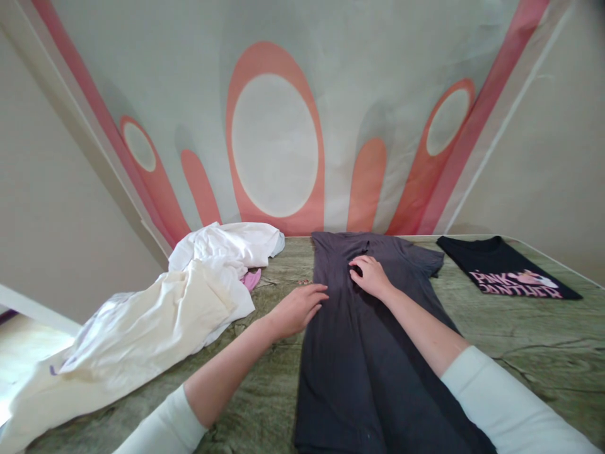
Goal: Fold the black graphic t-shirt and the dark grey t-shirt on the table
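A: Where does the shirt (338,353) lie from each grip?

B: On the bench (524,340), in front of the person, its long axis running from the far edge towards them. The left grip (299,309) is at its left edge, fingertips just over the cloth; the right grip (371,276) is over its upper part.

A: Which is nearer the sleeve (423,257)?

B: The right one. The sleeve points right, towards the black tee (503,261).

A: How do they stand?

B: Left is loose, fairly wide, apparently holding nothing. Right is curled narrow; I can't tell whether it pinches cloth.
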